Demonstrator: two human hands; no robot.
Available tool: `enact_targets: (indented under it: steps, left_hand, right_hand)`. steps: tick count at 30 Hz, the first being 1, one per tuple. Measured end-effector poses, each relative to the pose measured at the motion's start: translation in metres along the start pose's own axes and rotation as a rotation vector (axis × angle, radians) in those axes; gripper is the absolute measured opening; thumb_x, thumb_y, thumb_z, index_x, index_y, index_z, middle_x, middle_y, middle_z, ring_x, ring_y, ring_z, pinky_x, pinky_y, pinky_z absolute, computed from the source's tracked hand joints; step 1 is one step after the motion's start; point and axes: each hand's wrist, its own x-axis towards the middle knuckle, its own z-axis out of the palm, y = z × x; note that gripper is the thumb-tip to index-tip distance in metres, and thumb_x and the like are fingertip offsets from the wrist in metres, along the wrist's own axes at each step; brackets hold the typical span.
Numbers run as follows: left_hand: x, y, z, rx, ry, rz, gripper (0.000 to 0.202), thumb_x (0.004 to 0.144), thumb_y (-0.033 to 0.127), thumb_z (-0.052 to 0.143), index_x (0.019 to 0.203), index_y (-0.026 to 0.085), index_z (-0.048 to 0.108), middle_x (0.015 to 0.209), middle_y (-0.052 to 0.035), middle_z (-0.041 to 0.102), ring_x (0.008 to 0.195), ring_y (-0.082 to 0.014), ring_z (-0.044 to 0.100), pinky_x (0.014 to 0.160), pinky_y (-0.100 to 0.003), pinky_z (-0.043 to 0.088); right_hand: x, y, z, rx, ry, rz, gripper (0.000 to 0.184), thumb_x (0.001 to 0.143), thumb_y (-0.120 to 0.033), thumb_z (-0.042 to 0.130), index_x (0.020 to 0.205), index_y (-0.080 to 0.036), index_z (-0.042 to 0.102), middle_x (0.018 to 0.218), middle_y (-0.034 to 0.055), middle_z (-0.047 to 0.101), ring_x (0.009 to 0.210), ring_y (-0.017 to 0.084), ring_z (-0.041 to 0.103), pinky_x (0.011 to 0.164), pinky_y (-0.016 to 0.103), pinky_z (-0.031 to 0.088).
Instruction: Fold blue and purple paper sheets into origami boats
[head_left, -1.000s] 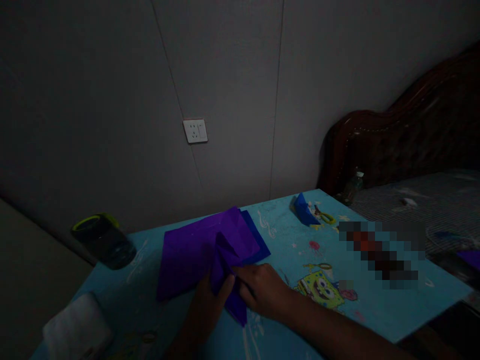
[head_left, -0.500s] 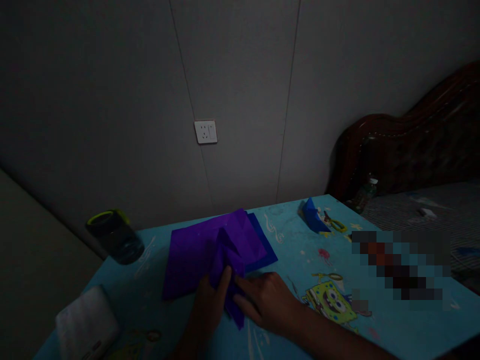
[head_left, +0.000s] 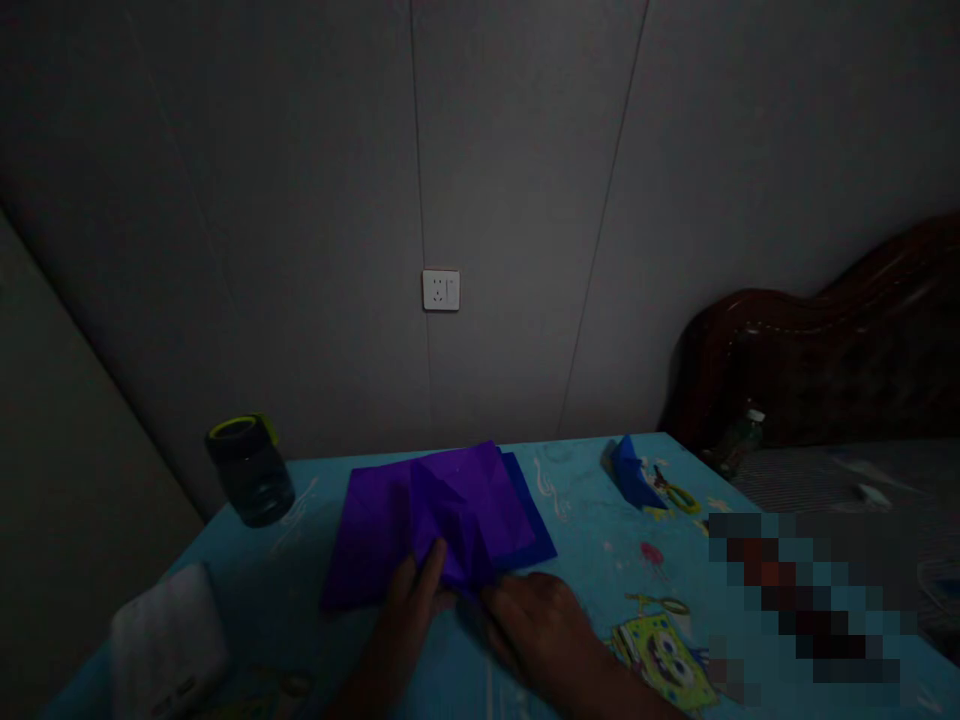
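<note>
Between my hands is a folded piece of purple paper (head_left: pixel 448 515), creased and standing up in peaks. My left hand (head_left: pixel 417 592) pinches its lower left part, thumb on the near face. The fingers of my right hand (head_left: pixel 536 620) are closed on its lower right corner. Behind it, flat purple sheets (head_left: pixel 375 520) lie on the table, with a dark blue sheet (head_left: pixel 541 540) sticking out at the right from under them. Dim light hides the exact folds near my fingertips.
The table has a blue cartoon-print cover (head_left: pixel 577 530). A dark cup with a yellow-green rim (head_left: pixel 251 475) stands back left, and a white pack (head_left: pixel 169 640) lies front left. At the back right sit a folded blue paper shape (head_left: pixel 632 475) and yellow-handled scissors (head_left: pixel 681 497). A pixelated patch covers the right side.
The folded purple paper has spread wider between my hands, and its strip pointing toward me no longer shows. My right hand has moved slightly down and right. The whole view has shifted.
</note>
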Motion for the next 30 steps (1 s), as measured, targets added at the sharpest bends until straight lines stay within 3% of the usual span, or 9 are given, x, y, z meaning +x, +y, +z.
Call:
enact_targets:
  steps: [4,8,11,15,22,26,30]
  left_hand:
    - [0.01,0.02,-0.003,-0.023,-0.088,-0.04,0.062,0.08,0.064,0.049,0.111,0.012,0.06,0.095,-0.0147,0.072,0.078,-0.0275,0.072,0.075,-0.045,0.059]
    - [0.022,0.028,-0.023,0.424,-0.005,0.253,0.043,0.081,0.054,0.051,0.097,0.018,0.068,0.088,-0.0106,0.074,0.08,-0.0269,0.071,0.078,-0.043,0.057]
    - [0.028,0.024,-0.035,0.685,0.07,0.457,0.032,0.081,0.045,0.05,0.087,0.021,0.07,0.091,-0.0093,0.076,0.088,-0.0265,0.07,0.088,-0.042,0.053]
    - [0.03,0.017,-0.038,0.795,0.108,0.508,0.031,0.084,0.04,0.045,0.088,0.021,0.069,0.091,-0.009,0.076,0.087,-0.024,0.07,0.086,-0.037,0.053]
    - [0.034,0.015,-0.04,0.884,0.118,0.505,0.03,0.087,0.036,0.043,0.089,0.021,0.069,0.093,-0.0089,0.075,0.088,-0.0234,0.07,0.086,-0.036,0.052]
    - [0.038,0.017,-0.046,0.93,0.154,0.549,0.03,0.088,0.036,0.042,0.09,0.021,0.068,0.091,-0.0084,0.074,0.087,-0.023,0.069,0.086,-0.035,0.052]
    - [0.045,0.02,-0.055,1.036,0.227,0.577,0.031,0.09,0.034,0.04,0.094,0.019,0.067,0.094,-0.0094,0.073,0.091,-0.0238,0.068,0.09,-0.036,0.051]
  right_hand:
    - [-0.007,0.049,-0.009,0.029,0.008,0.332,0.026,0.096,-0.02,0.038,0.103,-0.02,0.063,0.08,0.004,0.073,0.065,0.015,0.069,0.061,0.024,0.047]
    - [-0.017,0.101,-0.026,-0.19,-0.09,0.81,0.028,0.098,-0.03,0.041,0.11,-0.02,0.064,0.097,0.0088,0.075,0.079,0.021,0.072,0.064,0.027,0.046]
    - [-0.024,0.126,-0.035,-0.303,-0.212,0.989,0.031,0.098,-0.034,0.039,0.108,-0.02,0.065,0.09,0.0104,0.075,0.076,0.024,0.072,0.058,0.028,0.042]
    - [-0.034,0.141,-0.034,-0.325,-0.247,1.042,0.032,0.098,-0.033,0.037,0.101,-0.02,0.067,0.086,0.0117,0.074,0.077,0.025,0.071,0.058,0.03,0.039]
    - [-0.042,0.145,-0.024,-0.269,-0.255,1.017,0.033,0.098,-0.029,0.037,0.1,-0.019,0.068,0.087,0.0129,0.073,0.078,0.026,0.07,0.059,0.031,0.039]
    - [-0.04,0.141,-0.026,-0.306,-0.267,1.006,0.034,0.098,-0.032,0.039,0.119,-0.019,0.062,0.091,0.0137,0.074,0.079,0.027,0.071,0.06,0.031,0.041]
    - [-0.032,0.13,-0.032,-0.361,-0.248,1.011,0.042,0.097,-0.039,0.039,0.13,-0.017,0.055,0.081,0.0134,0.074,0.072,0.028,0.071,0.058,0.032,0.042]
